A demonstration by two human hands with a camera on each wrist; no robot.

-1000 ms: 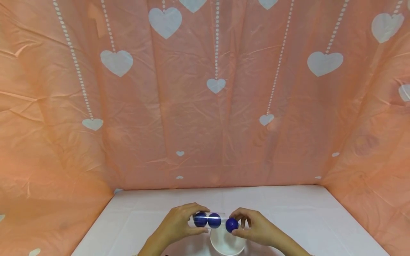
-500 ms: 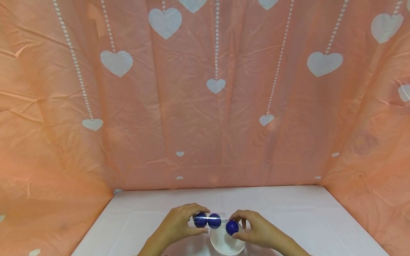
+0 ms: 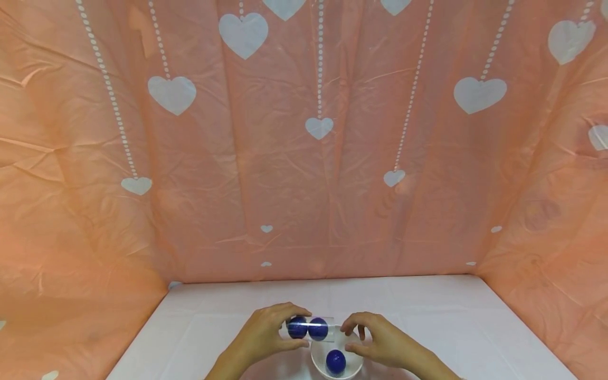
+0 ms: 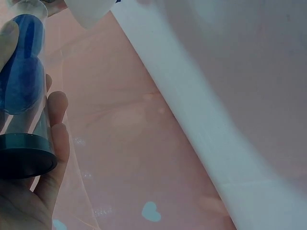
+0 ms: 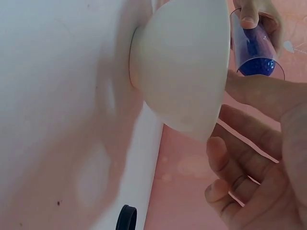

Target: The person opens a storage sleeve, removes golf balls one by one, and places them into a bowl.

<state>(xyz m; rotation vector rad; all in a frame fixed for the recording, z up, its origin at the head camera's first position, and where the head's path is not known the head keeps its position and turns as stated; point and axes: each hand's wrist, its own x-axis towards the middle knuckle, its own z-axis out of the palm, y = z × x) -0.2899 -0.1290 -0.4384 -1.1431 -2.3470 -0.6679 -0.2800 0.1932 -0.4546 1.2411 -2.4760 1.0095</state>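
Note:
My left hand [image 3: 266,332] grips a clear tube [image 3: 331,323], held level with its uncapped end to the right. Inside it two dark blue balls [image 3: 317,329] sit side by side. The left wrist view shows a black cap [image 4: 29,155] on the tube's other end, near the palm. A white bowl [image 3: 353,364] stands under and just in front of the tube's mouth. A third blue ball [image 3: 335,361] lies in the bowl. My right hand [image 3: 382,342] hovers at the bowl's right rim, fingers loosely bent and parted, holding nothing.
The white table [image 3: 451,311] carries the bowl, with orange cloth [image 3: 323,200] patterned with hearts rising behind and on both sides. In the right wrist view a black round lid [image 5: 126,218] is on the table beyond the bowl.
My right hand has let go of the third blue ball, which has dropped from beside the tube's mouth into the bowl. The left hand and tube have stayed nearly still.

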